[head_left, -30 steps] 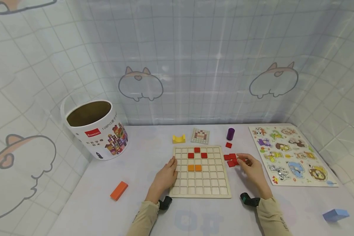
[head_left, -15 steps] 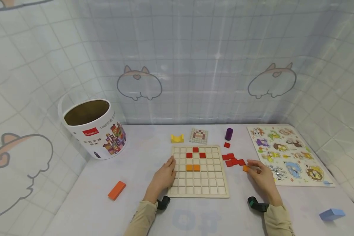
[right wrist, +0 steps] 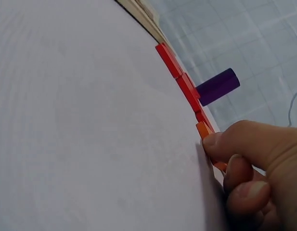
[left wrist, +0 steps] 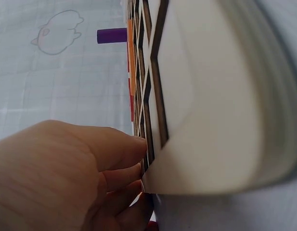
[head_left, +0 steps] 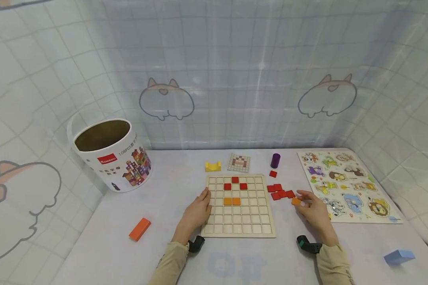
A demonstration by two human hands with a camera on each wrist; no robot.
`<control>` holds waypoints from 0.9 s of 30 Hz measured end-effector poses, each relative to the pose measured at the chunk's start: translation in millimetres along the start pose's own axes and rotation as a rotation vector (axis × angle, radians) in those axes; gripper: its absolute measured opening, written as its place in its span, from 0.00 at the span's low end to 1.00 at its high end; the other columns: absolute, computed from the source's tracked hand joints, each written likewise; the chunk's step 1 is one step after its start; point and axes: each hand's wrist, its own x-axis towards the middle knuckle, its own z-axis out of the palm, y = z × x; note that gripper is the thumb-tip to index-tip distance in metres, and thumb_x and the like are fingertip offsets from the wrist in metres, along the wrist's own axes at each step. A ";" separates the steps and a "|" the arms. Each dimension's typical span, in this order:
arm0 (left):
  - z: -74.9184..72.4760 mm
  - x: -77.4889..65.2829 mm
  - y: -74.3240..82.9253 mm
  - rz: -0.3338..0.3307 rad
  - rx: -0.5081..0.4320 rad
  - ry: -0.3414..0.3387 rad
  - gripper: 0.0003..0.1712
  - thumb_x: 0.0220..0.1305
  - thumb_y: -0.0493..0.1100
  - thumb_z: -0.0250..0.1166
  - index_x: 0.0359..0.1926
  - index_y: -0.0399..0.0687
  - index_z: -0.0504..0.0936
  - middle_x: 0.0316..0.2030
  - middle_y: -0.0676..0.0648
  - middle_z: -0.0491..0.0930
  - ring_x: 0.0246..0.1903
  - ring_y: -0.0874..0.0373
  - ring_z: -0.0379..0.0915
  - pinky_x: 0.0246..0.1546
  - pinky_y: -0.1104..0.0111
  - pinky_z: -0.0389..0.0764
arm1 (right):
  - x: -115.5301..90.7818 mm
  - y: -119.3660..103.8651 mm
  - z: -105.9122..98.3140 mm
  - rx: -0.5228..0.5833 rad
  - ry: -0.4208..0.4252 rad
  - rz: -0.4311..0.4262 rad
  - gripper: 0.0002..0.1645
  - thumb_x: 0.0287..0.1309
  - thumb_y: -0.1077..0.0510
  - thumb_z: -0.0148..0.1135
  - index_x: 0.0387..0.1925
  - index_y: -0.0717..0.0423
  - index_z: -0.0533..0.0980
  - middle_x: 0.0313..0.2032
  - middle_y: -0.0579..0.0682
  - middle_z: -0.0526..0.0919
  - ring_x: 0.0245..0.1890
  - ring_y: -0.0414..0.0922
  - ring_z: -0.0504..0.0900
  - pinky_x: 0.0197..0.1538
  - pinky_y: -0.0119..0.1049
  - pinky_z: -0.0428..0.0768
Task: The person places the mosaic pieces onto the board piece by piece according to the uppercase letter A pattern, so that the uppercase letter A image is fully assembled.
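In the head view, a wooden grid board (head_left: 251, 229) has several red tiles and orange tiles in its cells. My left hand (head_left: 197, 213) rests along the board's left edge, fingers extended forward. Up close in the left wrist view, the thumb (left wrist: 122, 147) touches the rim of the board. To the right of the board, my right hand (head_left: 314, 211) pinches a loose orange tile (head_left: 296, 201) between thumb and fingers. The right wrist view shows the thumb pressed on that tile, tilted against the fingers. Loose red tiles (head_left: 281, 193) lie just left of it.
Behind the board are a pattern card (head_left: 239, 162), a yellow arch block (head_left: 213, 166) and a purple cylinder (head_left: 276, 160). An animal puzzle board (head_left: 324, 202) lies right, near a blue block (head_left: 398, 257). A white bucket (head_left: 115, 162) and orange block (head_left: 140, 229) are left.
My right hand has moved right, from over the red tiles to the orange tile, which it now pinches. The left hand has stayed at the board's edge.
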 end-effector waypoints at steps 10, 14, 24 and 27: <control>1.8 2.1 -0.2 -0.010 0.000 0.001 0.30 0.71 0.42 0.53 0.69 0.32 0.62 0.73 0.38 0.57 0.71 0.45 0.57 0.71 0.52 0.64 | 2.0 0.8 1.3 0.044 0.015 -0.037 0.27 0.59 0.56 0.64 0.60 0.56 0.73 0.51 0.60 0.77 0.22 0.40 0.67 0.21 0.28 0.65; 2.1 0.9 -0.6 -0.005 0.003 0.000 0.30 0.71 0.42 0.53 0.69 0.31 0.62 0.73 0.37 0.57 0.71 0.45 0.57 0.71 0.52 0.64 | 6.0 -4.7 1.2 0.057 0.002 -0.068 0.26 0.60 0.55 0.64 0.59 0.55 0.73 0.50 0.59 0.76 0.21 0.39 0.67 0.22 0.28 0.66; 0.4 -0.5 -1.0 0.002 -0.002 0.010 0.30 0.71 0.41 0.53 0.69 0.31 0.63 0.73 0.37 0.57 0.72 0.45 0.57 0.71 0.52 0.65 | 19.5 -33.1 13.6 0.153 -0.029 -0.181 0.26 0.60 0.61 0.64 0.60 0.59 0.73 0.49 0.60 0.77 0.30 0.37 0.77 0.30 0.26 0.81; 0.6 -0.8 -0.6 0.004 -0.008 0.003 0.30 0.71 0.41 0.53 0.69 0.31 0.62 0.73 0.37 0.57 0.72 0.45 0.56 0.71 0.52 0.65 | 21.0 -43.3 17.0 0.126 0.004 -0.224 0.25 0.59 0.61 0.64 0.59 0.58 0.74 0.48 0.58 0.79 0.38 0.39 0.78 0.38 0.22 0.79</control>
